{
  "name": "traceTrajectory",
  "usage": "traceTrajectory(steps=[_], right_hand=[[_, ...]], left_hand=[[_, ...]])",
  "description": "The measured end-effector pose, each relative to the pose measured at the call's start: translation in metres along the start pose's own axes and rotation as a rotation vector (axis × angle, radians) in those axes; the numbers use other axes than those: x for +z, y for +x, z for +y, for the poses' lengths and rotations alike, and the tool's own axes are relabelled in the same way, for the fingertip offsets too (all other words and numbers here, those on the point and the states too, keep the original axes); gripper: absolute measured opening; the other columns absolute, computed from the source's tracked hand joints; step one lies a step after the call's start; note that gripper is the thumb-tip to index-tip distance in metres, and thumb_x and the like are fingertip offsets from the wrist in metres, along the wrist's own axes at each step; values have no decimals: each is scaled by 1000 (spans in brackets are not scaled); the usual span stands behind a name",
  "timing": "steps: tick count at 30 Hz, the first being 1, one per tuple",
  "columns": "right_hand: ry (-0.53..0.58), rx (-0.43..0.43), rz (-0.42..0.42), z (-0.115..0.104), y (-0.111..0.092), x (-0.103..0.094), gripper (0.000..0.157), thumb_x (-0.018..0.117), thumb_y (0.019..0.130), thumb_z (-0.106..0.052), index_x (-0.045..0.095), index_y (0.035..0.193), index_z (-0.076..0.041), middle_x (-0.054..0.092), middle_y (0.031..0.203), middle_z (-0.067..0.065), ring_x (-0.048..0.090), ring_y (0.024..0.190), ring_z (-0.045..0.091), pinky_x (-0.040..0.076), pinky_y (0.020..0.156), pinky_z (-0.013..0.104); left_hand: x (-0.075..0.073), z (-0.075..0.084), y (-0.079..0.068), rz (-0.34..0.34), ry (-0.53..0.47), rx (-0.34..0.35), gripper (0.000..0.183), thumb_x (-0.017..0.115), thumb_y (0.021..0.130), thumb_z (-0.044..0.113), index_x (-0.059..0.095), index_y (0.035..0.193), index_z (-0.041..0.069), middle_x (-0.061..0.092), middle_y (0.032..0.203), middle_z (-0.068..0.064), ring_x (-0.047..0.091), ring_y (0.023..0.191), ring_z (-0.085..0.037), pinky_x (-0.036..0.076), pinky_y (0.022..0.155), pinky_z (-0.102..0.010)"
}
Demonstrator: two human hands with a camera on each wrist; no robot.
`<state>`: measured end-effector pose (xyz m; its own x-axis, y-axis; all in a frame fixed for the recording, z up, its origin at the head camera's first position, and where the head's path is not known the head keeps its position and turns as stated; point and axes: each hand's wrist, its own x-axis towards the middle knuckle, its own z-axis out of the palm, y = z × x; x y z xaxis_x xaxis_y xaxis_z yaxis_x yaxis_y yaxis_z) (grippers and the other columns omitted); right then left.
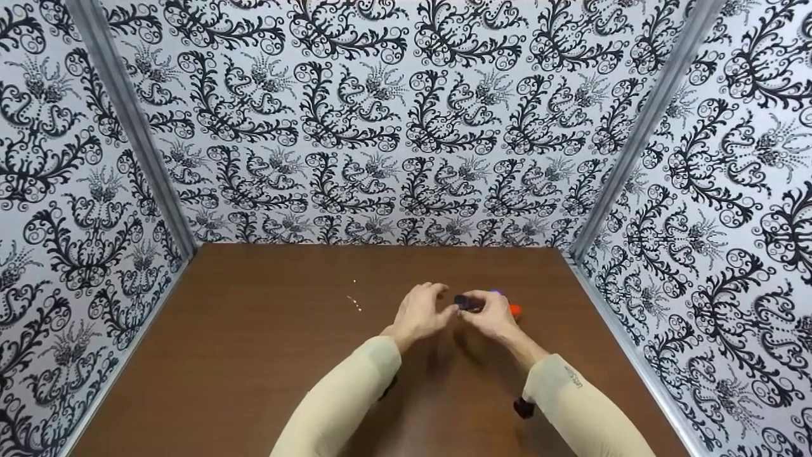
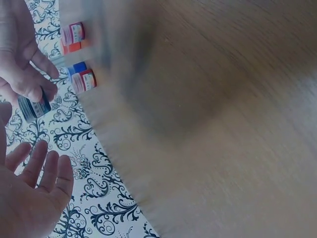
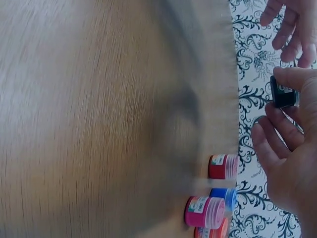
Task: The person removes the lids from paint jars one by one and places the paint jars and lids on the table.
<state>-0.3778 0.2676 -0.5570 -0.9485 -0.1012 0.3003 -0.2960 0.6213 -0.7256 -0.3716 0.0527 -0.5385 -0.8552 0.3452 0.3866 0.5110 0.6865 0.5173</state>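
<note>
Between the thumb and fingers of my right hand is a small dark jar with a white label, held in the air above the table. In the left wrist view the jar is tilted, its dark base and label showing. My left hand faces it from the left, fingers spread and relaxed, with nothing in the palm. Beyond the right hand stand several more small jars: a red one, a blue one, a pink one and an orange one.
The brown wooden table carries a few tiny white specks left of the hands. Patterned black-and-white walls with grey metal edging close in the back and both sides.
</note>
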Motion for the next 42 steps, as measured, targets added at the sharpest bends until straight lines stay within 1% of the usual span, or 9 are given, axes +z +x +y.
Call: traceTrajectory(steps=[5, 13, 20, 28, 31, 34, 37, 39, 42], right_hand=[[87, -66, -61, -8, 1, 4, 30, 91, 88, -5, 84, 115, 4, 87, 108, 21, 84, 95, 23, 70, 86, 34], [258, -101, -135, -16, 5, 14, 35, 86, 90, 3, 78, 123, 13, 82, 116, 32, 80, 98, 13, 62, 86, 17], [395, -144, -208, -25, 8, 16, 36, 81, 94, 8, 73, 129, 17, 76, 126, 41, 76, 101, -3, 63, 92, 17], [457, -198, -216, -27, 6, 16, 36, 80, 96, 8, 71, 129, 21, 71, 125, 47, 78, 101, -1, 64, 91, 18], [490, -257, -225, -28, 6, 15, 35, 79, 97, 9, 70, 127, 23, 74, 120, 43, 77, 103, 0, 64, 93, 18], [538, -311, -252, -30, 7, 15, 35, 78, 97, 10, 69, 127, 25, 82, 115, 22, 77, 106, 1, 64, 96, 19], [571, -333, -276, -30, 7, 15, 34, 76, 98, 11, 68, 127, 27, 81, 114, -2, 77, 108, 1, 64, 98, 19], [568, -339, -282, -30, 7, 15, 34, 75, 99, 11, 67, 127, 27, 82, 115, -2, 76, 109, 0, 63, 98, 19], [541, -332, -272, -29, 4, 12, 33, 75, 99, 11, 68, 127, 25, 82, 117, 18, 77, 109, -1, 63, 97, 18]], left_hand=[[-7, -1, -3, 8, 1, 51, 43, 79, 102, 36, 77, 136, 9, 80, 121, -8, 74, 114, -27, 61, 102, -44], [-18, -7, -7, 37, -32, 54, 41, 80, 101, 33, 79, 134, 9, 79, 117, -7, 72, 109, -26, 61, 98, -43], [-27, -15, -9, 50, -118, 43, 42, 81, 99, 32, 79, 136, 10, 77, 115, -8, 72, 106, -27, 61, 96, -43], [-30, -17, -11, 64, -234, 54, 35, 82, 98, 28, 82, 130, 13, 76, 111, -10, 75, 101, -26, 62, 92, -34], [-32, -17, -12, 59, -273, 55, 35, 82, 98, 28, 82, 130, 12, 75, 110, -8, 76, 101, -25, 62, 92, -31], [-35, -17, -13, 54, -292, 56, 36, 83, 98, 27, 82, 130, 11, 75, 110, -8, 76, 101, -27, 61, 91, -30], [-39, -16, -14, 47, -314, 58, 35, 83, 98, 26, 82, 130, 9, 75, 110, -10, 77, 103, -32, 63, 93, -36], [-40, -15, -15, 46, -328, 55, 34, 84, 98, 25, 83, 128, 10, 75, 110, -11, 77, 103, -35, 64, 93, -41], [-39, -11, -15, 45, -351, 61, 31, 84, 99, 24, 83, 126, 10, 75, 109, -11, 76, 104, -37, 65, 95, -46]])
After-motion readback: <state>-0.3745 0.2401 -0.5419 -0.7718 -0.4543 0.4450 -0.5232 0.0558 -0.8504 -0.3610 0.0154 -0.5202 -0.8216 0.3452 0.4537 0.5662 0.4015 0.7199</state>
